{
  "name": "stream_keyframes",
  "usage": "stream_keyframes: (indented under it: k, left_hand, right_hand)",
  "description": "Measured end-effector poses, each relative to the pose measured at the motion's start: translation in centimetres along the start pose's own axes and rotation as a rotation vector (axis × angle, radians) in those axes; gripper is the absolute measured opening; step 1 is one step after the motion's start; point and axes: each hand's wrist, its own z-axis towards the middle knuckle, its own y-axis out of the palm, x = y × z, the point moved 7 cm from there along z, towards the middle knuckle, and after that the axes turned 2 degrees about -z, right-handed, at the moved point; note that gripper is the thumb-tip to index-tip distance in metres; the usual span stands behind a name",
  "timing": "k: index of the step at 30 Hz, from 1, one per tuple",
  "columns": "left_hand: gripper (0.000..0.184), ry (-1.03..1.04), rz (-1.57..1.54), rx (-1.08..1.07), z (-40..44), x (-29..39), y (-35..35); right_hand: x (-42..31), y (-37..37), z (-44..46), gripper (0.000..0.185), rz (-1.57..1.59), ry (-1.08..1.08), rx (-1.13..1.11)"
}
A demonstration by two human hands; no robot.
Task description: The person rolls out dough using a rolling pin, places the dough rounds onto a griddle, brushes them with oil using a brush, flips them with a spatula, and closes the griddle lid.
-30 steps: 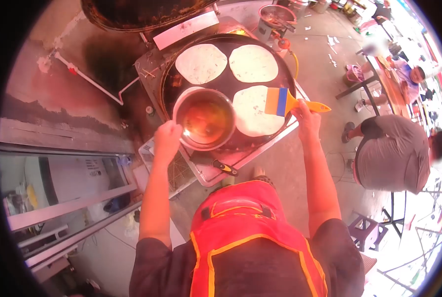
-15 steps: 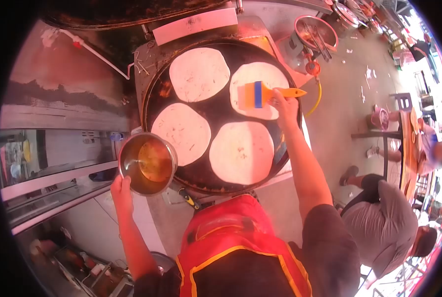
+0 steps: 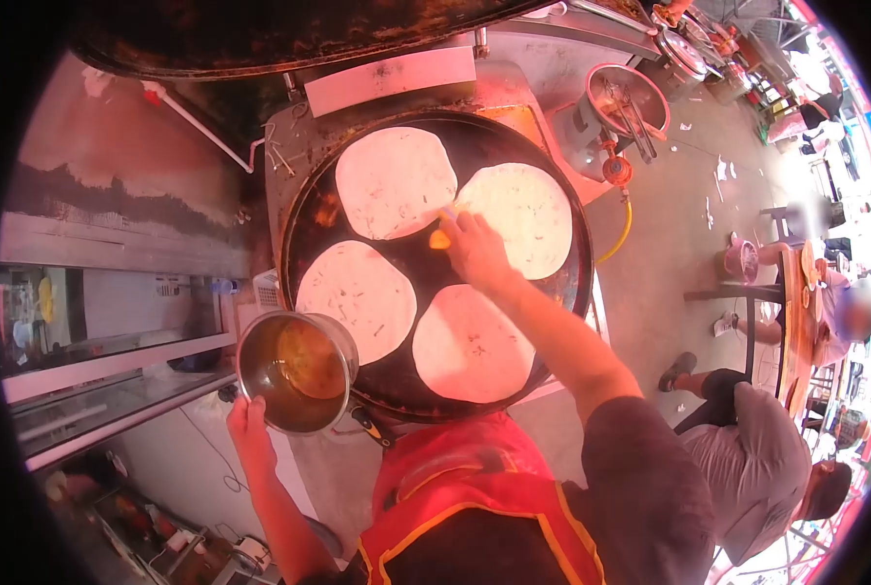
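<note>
My left hand (image 3: 251, 432) grips the near rim of a steel bowl (image 3: 257, 343), which holds a yellowish liquid (image 3: 306, 363) and hangs tilted by the griddle's lower left edge. Over the middle of the round black griddle (image 3: 426, 255), my right hand (image 3: 475, 246) is closed on a brush; only part of its orange-yellow handle (image 3: 439, 239) shows and its bristles are hidden. Several pale round flatbreads lie flat on the griddle: an upper left one (image 3: 395, 182), an upper right one (image 3: 533, 216) beside my hand, a lower left one (image 3: 354, 297) and a lower right one (image 3: 475, 346).
A raised griddle lid (image 3: 279, 39) spans the top. Right of the griddle stands a metal pot (image 3: 601, 97) with tongs, near a yellow gas hose (image 3: 623, 229). A black-and-yellow handle (image 3: 371, 426) juts from the near edge. People sit at a wooden table (image 3: 798, 322) at right.
My right hand has moved left with the brush, from the upper right flatbread to the middle of the griddle. My left hand still holds the bowl. The whole view has shifted a little.
</note>
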Motion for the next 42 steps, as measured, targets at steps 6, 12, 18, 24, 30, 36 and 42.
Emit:
stream_keyframes:
  k: [6, 12, 18, 24, 30, 36, 42]
  left_hand:
    - [0.02, 0.095, 0.123, 0.035, 1.6, 0.7, -1.6]
    - [0.029, 0.023, 0.225, -0.102, 4.8, -0.6, -3.0]
    - [0.017, 0.012, 0.026, -0.025, 4.4, -4.1, -6.1]
    - [0.025, -0.026, 0.057, 0.054, 3.1, -2.6, -7.1]
    - [0.026, -0.06, 0.01, 0.041, 3.5, -5.6, -8.2]
    - [0.021, -0.071, 0.046, 0.077, 3.3, -4.3, -8.2]
    - [0.016, -0.069, 0.042, 0.036, 3.7, -5.3, -8.6]
  right_hand:
    - [14.6, -4.3, -9.3, 0.019, 0.548, 0.764, 0.217]
    - [11.2, -12.4, -4.4, 0.014, 0.215, 0.459, 0.558]
    - [-5.2, 4.2, 7.7, 0.029, -0.242, -0.104, 0.238]
    - [-12.7, 5.6, 11.3, 0.013, 0.521, -0.102, 0.231]
    - [9.6, 0.3, 15.5, 0.026, 0.173, 0.532, 0.454]
    - [-4.8, 7.3, 19.4, 0.022, -0.217, -0.302, 0.424]
    - [-12.3, 7.5, 15.9, 0.017, 0.479, 0.083, 0.239]
